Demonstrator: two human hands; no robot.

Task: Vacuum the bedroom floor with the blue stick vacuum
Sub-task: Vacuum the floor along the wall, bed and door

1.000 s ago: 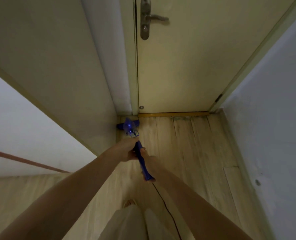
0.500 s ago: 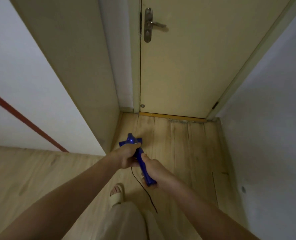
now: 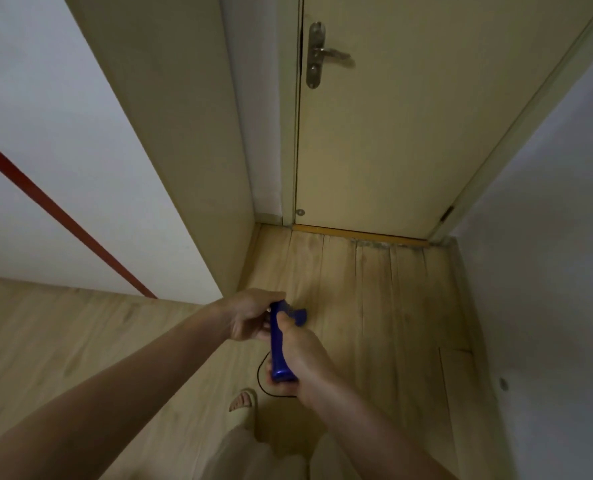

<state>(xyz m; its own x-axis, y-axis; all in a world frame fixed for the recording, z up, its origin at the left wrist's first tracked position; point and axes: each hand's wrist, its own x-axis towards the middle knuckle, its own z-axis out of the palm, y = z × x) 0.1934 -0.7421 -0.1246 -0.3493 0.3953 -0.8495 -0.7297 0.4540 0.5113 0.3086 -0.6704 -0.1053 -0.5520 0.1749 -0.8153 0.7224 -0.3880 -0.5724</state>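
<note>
A: Quick pass. What's being held?

B: One blue plastic stick vacuum handle, seen end-on from above, well short of the closed cream door and over the light wooden plank floor. Both hands are on it, so two hands, one vacuum.

A: Left hand?

B: Left hand grips the upper part of the handle, fingers curled round it from the side away from the door's hinge edge. Fingertips are hidden under the handle, so how tightly they close I can't tell.

A: Right?

B: Right hand wraps the lower end of the handle, nearer the person than the left hand is; thumb lies along the top, the other fingers curl underneath, pressed together.

A: Vacuum head?

B: Mostly hidden by the hands. Only a small blue piece pokes out on the door side of the left hand.

A: Other stuff, counted?

B: One thin black cord looping on the floor just below the handle's end. One foot in a beige slipper, farther from the door than the cord. One silver metal lever handle on the door. One red stripe slanting across the white wall far to the side of the door.
</note>
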